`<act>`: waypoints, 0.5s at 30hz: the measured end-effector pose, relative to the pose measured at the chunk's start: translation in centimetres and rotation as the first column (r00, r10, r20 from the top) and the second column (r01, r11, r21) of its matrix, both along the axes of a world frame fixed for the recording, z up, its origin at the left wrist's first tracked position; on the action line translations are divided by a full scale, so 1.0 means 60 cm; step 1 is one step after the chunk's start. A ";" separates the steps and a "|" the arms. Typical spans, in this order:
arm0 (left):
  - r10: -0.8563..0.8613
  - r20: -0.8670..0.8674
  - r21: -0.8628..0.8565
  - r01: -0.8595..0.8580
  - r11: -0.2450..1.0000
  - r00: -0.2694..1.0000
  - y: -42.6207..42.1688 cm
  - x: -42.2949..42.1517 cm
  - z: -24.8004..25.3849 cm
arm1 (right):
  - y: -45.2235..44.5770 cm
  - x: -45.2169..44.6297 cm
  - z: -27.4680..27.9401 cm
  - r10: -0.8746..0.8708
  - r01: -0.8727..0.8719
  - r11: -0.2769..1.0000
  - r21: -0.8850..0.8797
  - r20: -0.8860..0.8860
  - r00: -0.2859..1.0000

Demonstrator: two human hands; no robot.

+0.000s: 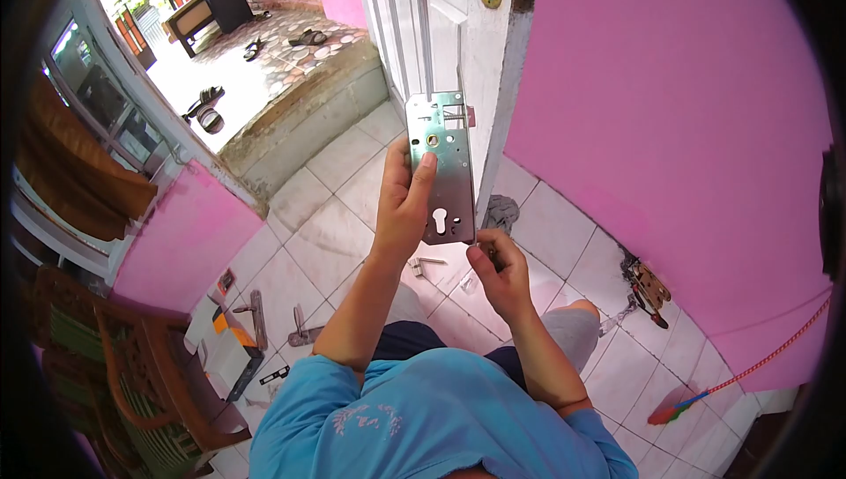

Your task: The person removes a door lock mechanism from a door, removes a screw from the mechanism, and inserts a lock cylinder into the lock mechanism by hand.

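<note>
My left hand [411,193] holds up a metal mortise lock case [451,181], with the thumb across its front and the fingers behind its left edge. The case stands upright, showing a keyhole-shaped cut-out near the bottom and a latch on its upper right side. At the lower right corner of the case, my right hand [502,272] is closed, thumb and fingertips pinched together. What it grips there is too small to tell. Behind the case is the edge of a white door [495,65], with a worn oval opening high up.
On the tiled floor lie a metal door handle plate [257,319], an orange-and-black box [236,335], small metal parts [428,262], an old rusty lock [648,283] and a grey cloth [500,213]. A carved wooden chair [150,364] stands left. A raised step [308,118] lies beyond the doorway.
</note>
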State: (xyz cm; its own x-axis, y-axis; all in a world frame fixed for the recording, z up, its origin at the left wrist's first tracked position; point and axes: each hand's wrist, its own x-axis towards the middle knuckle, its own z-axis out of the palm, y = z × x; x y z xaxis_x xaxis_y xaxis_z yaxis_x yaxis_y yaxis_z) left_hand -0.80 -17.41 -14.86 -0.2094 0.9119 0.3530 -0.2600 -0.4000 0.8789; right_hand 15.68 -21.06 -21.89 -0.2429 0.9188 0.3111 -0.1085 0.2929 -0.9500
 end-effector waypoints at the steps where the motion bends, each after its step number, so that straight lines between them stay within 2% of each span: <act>1: -0.001 0.000 0.001 0.001 1.000 1.000 -0.001 0.000 -0.002 | -0.003 0.001 0.006 0.007 -0.007 1.000 -0.013 0.009 1.000; 3: -0.059 0.135 -0.012 0.061 0.998 0.989 -0.006 0.001 0.000 | -0.006 0.003 0.012 0.015 -0.014 1.000 -0.026 0.018 1.000; 4: -0.060 0.135 -0.012 0.062 0.998 0.989 -0.006 0.000 -0.001 | -0.007 0.004 0.013 0.016 -0.015 1.000 -0.020 0.024 1.000; 6: -0.125 0.245 -0.072 0.147 0.987 0.961 -0.006 -0.005 -0.007 | -0.012 0.003 0.017 0.016 -0.015 1.000 -0.012 0.030 0.999; 7: -0.126 0.244 -0.070 0.147 0.987 0.962 -0.005 -0.009 -0.012 | -0.016 0.002 0.022 -0.005 0.005 1.000 0.010 0.040 0.999; 9: -0.218 0.310 -0.100 0.259 0.961 0.925 -0.002 -0.016 -0.023 | -0.024 -0.001 0.032 -0.025 0.023 0.999 0.035 0.049 0.998; 11: -0.226 0.333 -0.100 0.273 0.957 0.916 0.000 -0.015 -0.022 | -0.029 -0.005 0.039 -0.083 0.070 0.993 0.099 0.142 0.986; 15: -0.286 0.362 -0.081 0.336 0.938 0.887 0.001 -0.017 -0.028 | -0.038 -0.012 0.044 -0.081 0.071 0.995 0.069 0.160 0.984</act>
